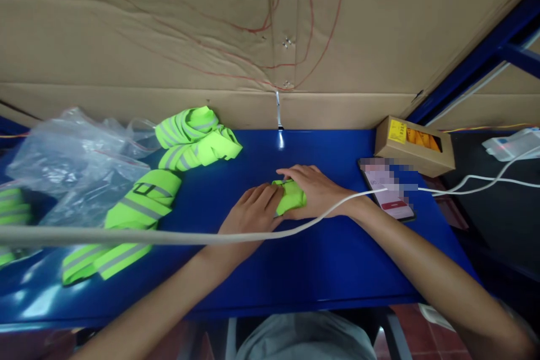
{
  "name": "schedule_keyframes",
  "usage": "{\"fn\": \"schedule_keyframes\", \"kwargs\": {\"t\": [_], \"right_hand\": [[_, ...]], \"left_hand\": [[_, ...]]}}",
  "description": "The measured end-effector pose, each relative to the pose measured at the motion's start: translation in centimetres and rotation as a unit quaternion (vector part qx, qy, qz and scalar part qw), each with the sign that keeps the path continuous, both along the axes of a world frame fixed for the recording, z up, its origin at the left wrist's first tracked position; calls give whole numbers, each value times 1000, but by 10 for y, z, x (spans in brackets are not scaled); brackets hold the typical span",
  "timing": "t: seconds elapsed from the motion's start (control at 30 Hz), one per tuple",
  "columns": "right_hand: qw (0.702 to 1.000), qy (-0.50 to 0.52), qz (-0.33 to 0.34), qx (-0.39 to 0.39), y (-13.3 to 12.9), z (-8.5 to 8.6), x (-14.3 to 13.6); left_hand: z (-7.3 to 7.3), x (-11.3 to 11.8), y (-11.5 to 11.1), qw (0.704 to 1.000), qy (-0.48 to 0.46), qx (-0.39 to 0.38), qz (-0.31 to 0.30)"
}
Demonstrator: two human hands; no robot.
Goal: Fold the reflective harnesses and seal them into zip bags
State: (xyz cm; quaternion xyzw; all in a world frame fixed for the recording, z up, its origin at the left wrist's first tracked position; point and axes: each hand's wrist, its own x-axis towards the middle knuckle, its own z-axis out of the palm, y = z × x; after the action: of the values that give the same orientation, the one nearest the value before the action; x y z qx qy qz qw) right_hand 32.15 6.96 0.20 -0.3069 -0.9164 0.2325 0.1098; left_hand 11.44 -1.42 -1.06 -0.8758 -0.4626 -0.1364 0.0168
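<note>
At the centre of the frame, a small bright-green bundle clasped between two bare hands; cannot tell whether resting on the blue tabletop or lifted just above. Left hand clamped on the bundle from the left, fingers bent over, tips hard to make out against the fabric. Right hand also closed around it, fingers stretched along the far side, thumb mostly out of sight. Only a patch of green visible between, edges and layers covered; cannot make out the manner of folding.

Across the foreground, a white cable, blurred and thick at the left edge, partly masking both wrists. Right of centre, a phone, screen largely lost under pixel blocks, wording unreadable; behind it, a carton with orange contents only glimpsed through an opening.

Left of centre, green rolls with grey bands, and nearer, a larger green piece crossed by the cable. At far left, crumpled clear plastic bags, contents unclear, beside more green fabric cut off by the frame. Forearms cropped at the lower corners
</note>
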Motion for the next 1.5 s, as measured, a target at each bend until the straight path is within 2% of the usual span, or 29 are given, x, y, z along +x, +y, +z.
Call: {"fn": "schedule_keyframes", "kwargs": {"t": [0.13, 0.23, 0.43, 0.5, 0.67, 0.77, 0.93, 1.1, 1.23, 1.37, 1.5], "right_hand": [[999, 10, 22, 24, -1, -5, 3], [1000, 18, 19, 11, -4, -6, 4], [999, 34, -4, -27, -9, 0, 5], [1000, 30, -9, 5, -13, 2, 4], [982, -46, 1, 185, -30, 3, 0], [971, -118, -15, 208, -33, 5, -6], [970, -140, -83, 180, -24, 7, -7], [984, -106, -65, 126, -18, 10, 4], [993, -45, -82, 70, -21, 11, 8], [994, 0, -107, 23, -24, 11, 8], [990, 55, -118, -45, -28, 11, 11]], "left_hand": [[3, -5, 9, 999, -27, -23, -11], [3, -9, 17, 997, -65, -35, 3], [-9, -13, 25, 989, -127, -76, -8], [-10, -15, 28, 984, -150, -98, -7], [0, -20, 41, 963, -205, -174, 4], [5, -18, 49, 940, -260, -222, 19], [11, -7, 52, 894, -343, -283, 54], [28, 3, 53, 867, -360, -334, 86], [36, 8, 51, 844, -349, -391, 116], [44, 10, 47, 838, -336, -408, 135], [63, 6, 42, 831, -345, -419, 124]]}}
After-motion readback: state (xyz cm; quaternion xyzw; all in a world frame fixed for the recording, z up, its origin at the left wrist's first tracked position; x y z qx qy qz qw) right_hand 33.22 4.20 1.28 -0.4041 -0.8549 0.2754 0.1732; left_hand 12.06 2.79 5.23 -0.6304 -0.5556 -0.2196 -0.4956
